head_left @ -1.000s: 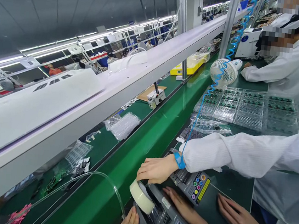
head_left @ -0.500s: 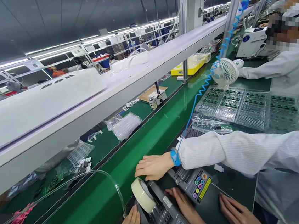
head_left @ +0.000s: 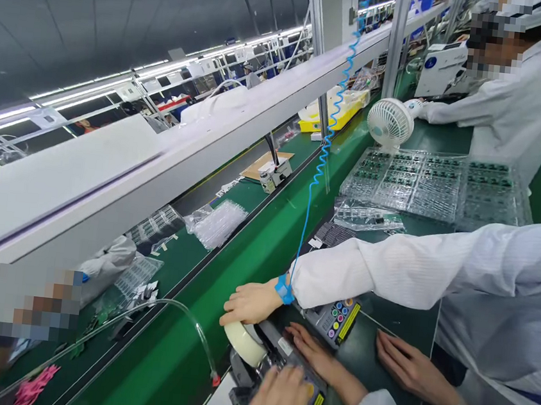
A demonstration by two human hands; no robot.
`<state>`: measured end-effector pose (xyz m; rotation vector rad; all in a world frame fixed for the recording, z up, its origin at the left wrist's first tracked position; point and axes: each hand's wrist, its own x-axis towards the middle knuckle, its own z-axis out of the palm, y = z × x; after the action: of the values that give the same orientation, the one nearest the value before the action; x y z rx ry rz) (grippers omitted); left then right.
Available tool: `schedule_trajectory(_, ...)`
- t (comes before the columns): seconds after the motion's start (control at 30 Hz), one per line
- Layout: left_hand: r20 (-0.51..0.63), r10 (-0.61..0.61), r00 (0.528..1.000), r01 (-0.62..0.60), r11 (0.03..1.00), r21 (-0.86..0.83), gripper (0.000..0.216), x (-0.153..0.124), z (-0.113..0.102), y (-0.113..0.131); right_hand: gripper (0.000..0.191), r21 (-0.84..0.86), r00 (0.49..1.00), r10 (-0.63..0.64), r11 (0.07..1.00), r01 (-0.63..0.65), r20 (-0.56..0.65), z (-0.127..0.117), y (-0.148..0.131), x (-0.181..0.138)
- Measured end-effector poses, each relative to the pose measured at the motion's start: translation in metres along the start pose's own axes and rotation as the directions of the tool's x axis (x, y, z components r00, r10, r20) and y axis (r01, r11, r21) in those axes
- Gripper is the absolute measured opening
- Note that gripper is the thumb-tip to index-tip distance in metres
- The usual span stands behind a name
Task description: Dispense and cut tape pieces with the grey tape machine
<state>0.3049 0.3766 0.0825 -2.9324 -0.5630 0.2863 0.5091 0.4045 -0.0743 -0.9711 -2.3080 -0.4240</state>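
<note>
My left hand (head_left: 276, 399), blurred by motion, is over the front of the near tape dispenser (head_left: 287, 346), its fingers stretched out; contact cannot be made out. The left hand hides much of the dispenser's front and buttons. My right hand (head_left: 315, 352) lies along the dispenser's far side with straight fingers, holding nothing. A wide roll of pale tape (head_left: 243, 344) sits in the back of the dispenser. A co-worker's hand (head_left: 253, 302) with a blue wrist strap (head_left: 284, 289) reaches over the roll from the right.
A second dispenser (head_left: 335, 322) stands beyond, partly under the co-worker's sleeve (head_left: 364, 270). The co-worker's other hand (head_left: 408, 368) rests on the table. A coiled blue cord (head_left: 323, 160) runs to the strap. Farther off are a fan (head_left: 389, 123), clear trays (head_left: 427, 183) and a green conveyor (head_left: 203, 292).
My left hand has moved from the dispenser's near side to the right, over its front. The co-worker's strapped hand is now over the tape roll. The view has shifted slightly.
</note>
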Motion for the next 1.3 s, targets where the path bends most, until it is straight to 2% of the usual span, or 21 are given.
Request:
schedule_trajectory(0.03, -0.064, -0.110, 0.992, 0.113, 0.993, 0.039, 0.038, 0.016, 0.018, 0.016, 0.029, 0.009, 1.000, 0.007, 1.000, -0.007, 0.002, 0.002, -0.003, 0.004)
schedule_trajectory(0.07, -0.036, -0.205, 0.978, 0.206, 0.978, 0.022, 0.039, 0.031, 0.035, 0.029, 0.026, 0.020, 1.000, 0.002, 1.000, -0.002, 0.006, 0.003, -0.005, 0.012)
schedule_trajectory(0.1, 0.028, -0.247, 0.969, 0.248, 0.968, -0.026, 0.045, 0.044, 0.049, 0.041, 0.022, 0.033, 1.000, -0.015, 0.999, 0.015, 0.012, 0.004, -0.005, 0.025)
schedule_trajectory(0.17, 0.119, -0.375, 0.919, 0.383, 0.922, -0.053, 0.046, 0.066, 0.065, 0.054, 0.021, 0.059, 0.996, -0.087, 0.995, 0.085, 0.021, 0.005, -0.002, 0.064)
schedule_trajectory(0.27, 0.141, -0.478, 0.867, 0.488, 0.872, -0.046, 0.037, 0.082, 0.068, 0.056, 0.035, 0.106, 0.960, -0.280, 0.955, 0.276, 0.021, 0.003, 0.004, 0.140)
schedule_trajectory(0.37, 0.146, -0.496, 0.856, 0.508, 0.859, -0.061, 0.038, 0.082, 0.066, 0.052, 0.043, 0.114, 0.895, -0.446, 0.890, 0.442, 0.016, -0.009, 0.007, 0.195)
schedule_trajectory(0.43, 0.158, -0.505, 0.848, 0.519, 0.853, -0.057, 0.039, 0.081, 0.066, 0.051, 0.045, 0.105, 0.876, -0.483, 0.872, 0.479, 0.013, -0.020, 0.009, 0.207)
schedule_trajectory(0.53, 0.179, -0.521, 0.834, 0.537, 0.842, -0.051, 0.037, 0.080, 0.067, 0.052, 0.048, 0.107, 0.875, -0.484, 0.870, 0.481, 0.001, -0.033, 0.013, 0.202)
schedule_trajectory(0.73, 0.249, -0.517, 0.819, 0.546, 0.836, -0.060, 0.036, 0.083, 0.062, 0.051, 0.053, 0.152, 0.908, -0.415, 0.896, 0.418, -0.052, -0.025, 0.012, 0.204)
schedule_trajectory(0.8, 0.269, -0.513, 0.815, 0.547, 0.834, -0.068, 0.038, 0.084, 0.061, 0.051, 0.043, 0.171, 0.932, -0.355, 0.916, 0.363, -0.078, -0.028, 0.011, 0.183)
schedule_trajectory(0.87, 0.296, -0.504, 0.811, 0.547, 0.833, -0.080, 0.039, 0.085, 0.062, 0.051, 0.034, 0.159, 0.963, -0.251, 0.951, 0.264, -0.100, -0.040, 0.013, 0.130)
schedule_trajectory(0.97, 0.330, -0.485, 0.810, 0.541, 0.835, -0.100, 0.040, 0.085, 0.065, 0.052, 0.037, 0.056, 0.985, -0.096, 0.993, 0.105, -0.144, -0.056, 0.023, 0.003)
schedule_trajectory(1.03, 0.335, -0.494, 0.802, 0.553, 0.826, -0.108, 0.041, 0.085, 0.066, 0.052, 0.038, -0.079, 0.991, -0.002, 0.997, -0.009, -0.136, -0.052, 0.030, -0.082)
schedule_trajectory(1.07, 0.333, -0.502, 0.798, 0.562, 0.819, -0.113, 0.042, 0.085, 0.066, 0.052, 0.038, -0.267, 0.996, 0.041, 0.962, -0.062, -0.083, -0.044, 0.033, -0.116)
schedule_trajectory(1.1, 0.329, -0.509, 0.795, 0.570, 0.812, -0.121, 0.042, 0.084, 0.067, 0.051, 0.039, -0.362, 0.999, 0.031, 0.932, -0.015, 0.037, -0.034, 0.034, -0.143)
schedule_trajectory(1.13, 0.326, -0.513, 0.794, 0.576, 0.806, -0.134, 0.042, 0.084, 0.067, 0.051, 0.040, -0.402, 0.990, 0.025, 0.915, 0.033, 0.136, -0.024, 0.035, -0.162)
schedule_trajectory(1.2, 0.322, -0.506, 0.800, 0.576, 0.798, -0.179, 0.040, 0.084, 0.068, 0.049, 0.040, -0.447, 0.973, 0.002, 0.889, 0.104, 0.232, -0.005, 0.035, -0.179)
schedule_trajectory(1.3, 0.309, -0.488, 0.816, 0.568, 0.777, -0.273, 0.037, 0.084, 0.069, 0.048, 0.043, -0.499, 0.976, -0.047, 0.854, 0.150, 0.213, 0.006, 0.033, -0.176)
